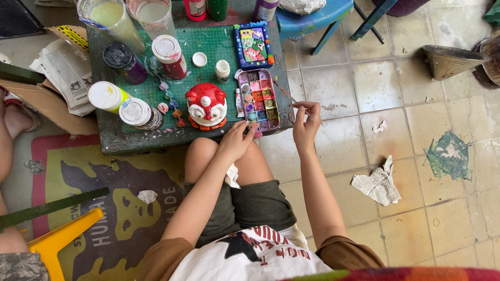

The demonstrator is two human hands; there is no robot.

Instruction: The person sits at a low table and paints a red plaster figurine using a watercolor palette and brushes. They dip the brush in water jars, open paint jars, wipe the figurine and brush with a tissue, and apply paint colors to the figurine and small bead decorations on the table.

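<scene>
My left hand (237, 139) rests at the near edge of a small paint-stained table (130, 138), its fingertips touching the lower end of a pink paint palette (258, 99) with several coloured wells. My right hand (306, 125) pinches a thin paintbrush (284, 91) whose tip points up-left toward the palette's right side. A red and white ceramic figurine (207, 105) stands on the green cutting mat (208, 49) just left of the palette. A crumpled white tissue (232, 176) lies on my thigh.
Several paint bottles (169, 56) and plastic cups (112, 21) crowd the table. A painted picture tray (252, 44) lies behind the palette. A blue stool (312, 18) stands beyond. Newspaper scraps (379, 183) and a green paint stain (449, 155) mark the tiled floor. Another person's leg (10, 125) is left.
</scene>
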